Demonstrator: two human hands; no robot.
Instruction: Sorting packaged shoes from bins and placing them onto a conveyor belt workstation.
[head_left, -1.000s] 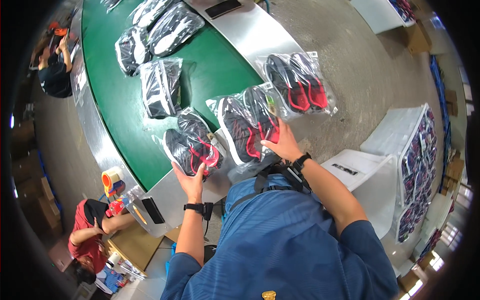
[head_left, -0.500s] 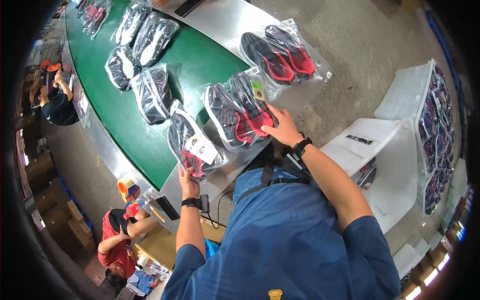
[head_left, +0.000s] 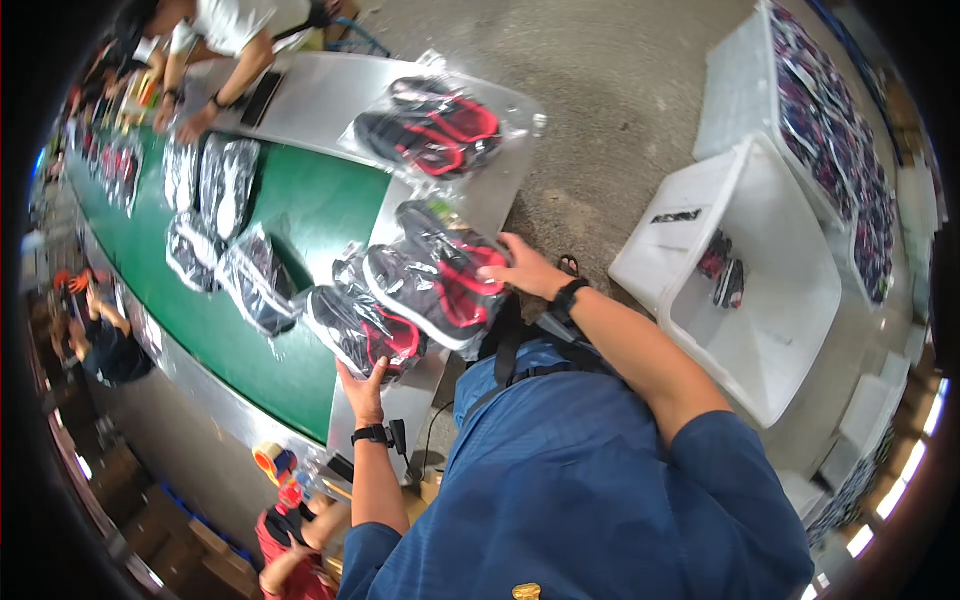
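My right hand grips the heel end of a clear-bagged pair of black shoes with red linings and white soles. Thumb and fingers of my left hand close on the near end of another bagged black-and-red pair, which lies to the left and touches the first. Both pairs are over the metal end of the green conveyor belt. Beyond my right hand, a further bagged black-and-red pair rests on the metal edge.
Several bagged black-and-white shoes lie on the belt. A co-worker's hands are near a dark phone at the far side. Right of me, a white bin holds a few shoes. Tape rolls sit by the belt's near left edge.
My view has turned, bringing a co-worker in white into sight at the upper left. The left pair has tilted so its openings show; its white tag is out of sight. Both hands keep their grip.
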